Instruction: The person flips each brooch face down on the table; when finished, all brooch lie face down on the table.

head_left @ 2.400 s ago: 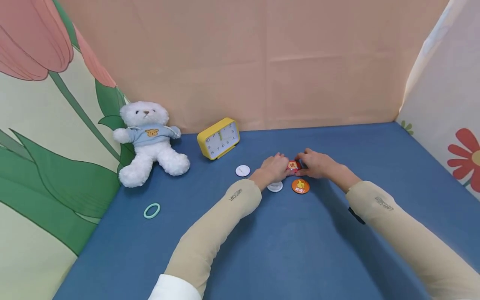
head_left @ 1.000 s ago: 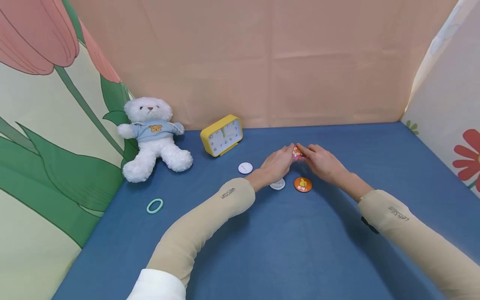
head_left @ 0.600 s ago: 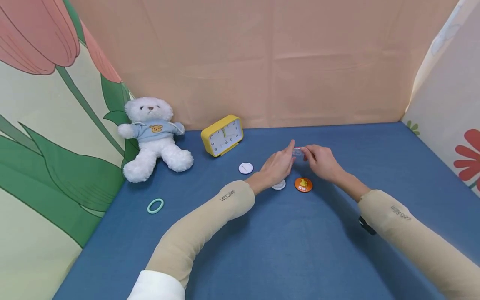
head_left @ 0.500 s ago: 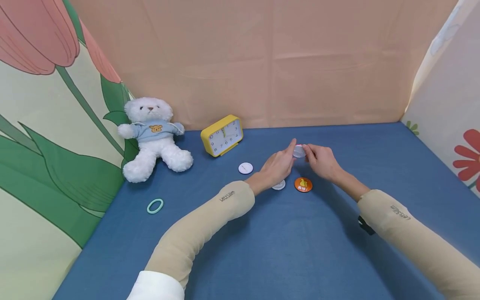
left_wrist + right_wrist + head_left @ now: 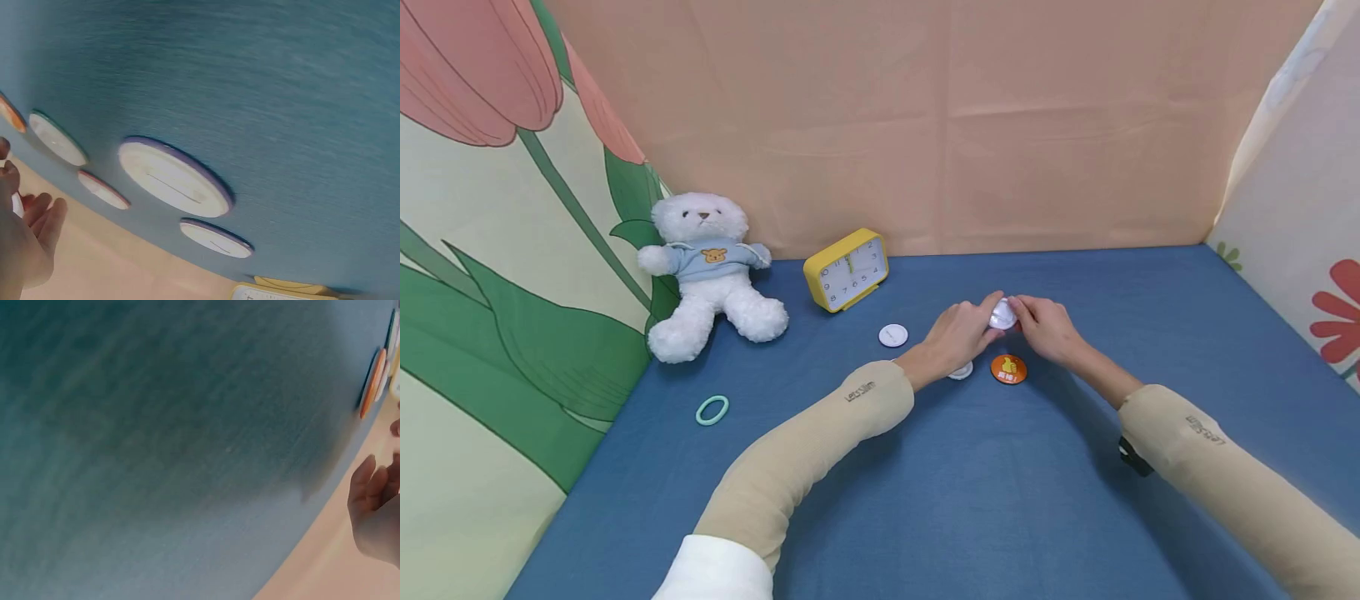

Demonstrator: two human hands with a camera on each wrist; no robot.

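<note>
A round pin badge [image 5: 1002, 315] is held up off the table between both hands, its white back towards the head camera. My left hand [image 5: 957, 335] grips its left edge with thumb and index finger. The fingers of my right hand [image 5: 1049, 330] pinch the right edge. Below them lies an orange badge [image 5: 1009, 369] with a yellow thumbs-up, face up. A white-backed badge [image 5: 961, 370] is partly hidden behind the left hand. Another white-backed badge [image 5: 893, 335] lies to the left. The left wrist view shows several face-down badges, one with a purple rim [image 5: 169, 178].
A yellow alarm clock [image 5: 846, 271] stands towards the back of the blue table [image 5: 970, 500]. To its left sits a white teddy bear [image 5: 703, 275] in a blue top. A mint-green ring [image 5: 712, 410] lies at the front left. A pinkish backdrop [image 5: 940, 125] rises behind.
Both hands have lifted the badge, which showed its red face before, and turned it so its white back faces the camera. Since half a second ago it has come slightly lower and nearer.
</note>
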